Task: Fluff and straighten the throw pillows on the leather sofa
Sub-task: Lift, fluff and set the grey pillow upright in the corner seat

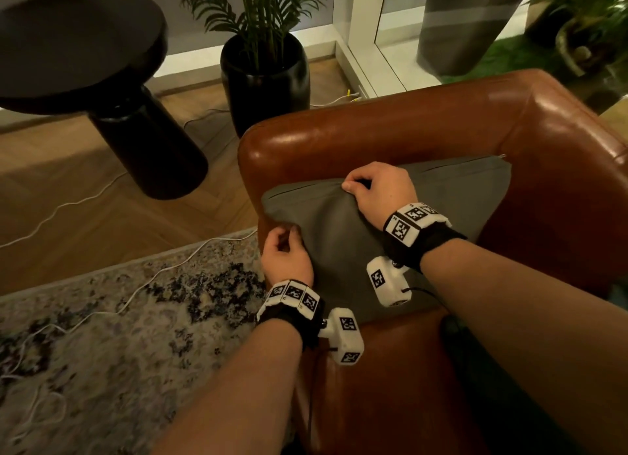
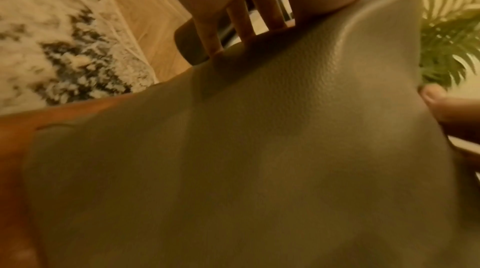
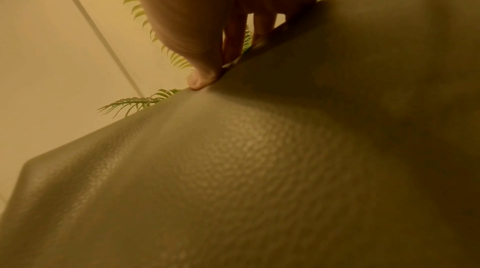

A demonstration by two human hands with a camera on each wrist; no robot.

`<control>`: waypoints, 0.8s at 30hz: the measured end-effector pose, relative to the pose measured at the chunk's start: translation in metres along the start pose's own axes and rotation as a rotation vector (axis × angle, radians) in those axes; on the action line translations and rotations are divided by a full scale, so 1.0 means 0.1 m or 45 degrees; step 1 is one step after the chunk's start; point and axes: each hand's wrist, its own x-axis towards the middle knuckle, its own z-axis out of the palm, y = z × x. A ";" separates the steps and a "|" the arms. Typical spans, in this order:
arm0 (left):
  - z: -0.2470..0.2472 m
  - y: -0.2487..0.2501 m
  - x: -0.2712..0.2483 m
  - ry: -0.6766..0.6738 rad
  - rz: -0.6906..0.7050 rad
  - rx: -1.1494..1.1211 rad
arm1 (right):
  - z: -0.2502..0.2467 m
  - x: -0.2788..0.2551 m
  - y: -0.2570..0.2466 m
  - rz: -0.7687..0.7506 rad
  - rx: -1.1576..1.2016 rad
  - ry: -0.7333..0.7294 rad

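Observation:
A grey throw pillow (image 1: 343, 237) leans in the corner of the brown leather sofa (image 1: 390, 132), against its arm and back. My right hand (image 1: 360, 186) pinches the pillow's top edge between thumb and fingers; the right wrist view shows the thumb tip (image 3: 200, 81) pressing a fold of the pillow (image 3: 259, 169). My left hand (image 1: 285, 247) grips the pillow's left edge, next to the sofa arm. In the left wrist view its fingers (image 2: 239, 30) curl over the rim of the pillow (image 2: 259, 149) and their tips are hidden behind it.
A black round side table (image 1: 85, 47) and a black pot with a palm (image 1: 265, 77) stand on the wooden floor left of the sofa. White cables (image 1: 68, 206) run over the floor and the patterned rug (image 1: 119, 318). A curtain (image 1: 469, 23) hangs behind the sofa.

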 end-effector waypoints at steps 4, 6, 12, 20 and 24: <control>-0.07 0.01 0.06 -0.092 0.000 -0.032 | -0.06 0.00 0.00 0.012 0.019 -0.036; -0.11 0.00 0.14 -0.161 -0.023 -0.063 | -0.12 -0.01 0.11 -0.040 -0.002 -0.067; -0.09 0.12 0.10 -0.105 -0.123 -0.213 | -0.38 -0.01 0.65 0.009 -0.505 -0.360; -0.10 0.32 0.25 0.136 -0.104 -0.244 | -0.39 0.07 0.83 0.048 -0.534 -0.380; -0.28 0.26 0.20 -0.048 0.009 -0.174 | -0.65 0.05 1.11 0.230 -0.122 0.037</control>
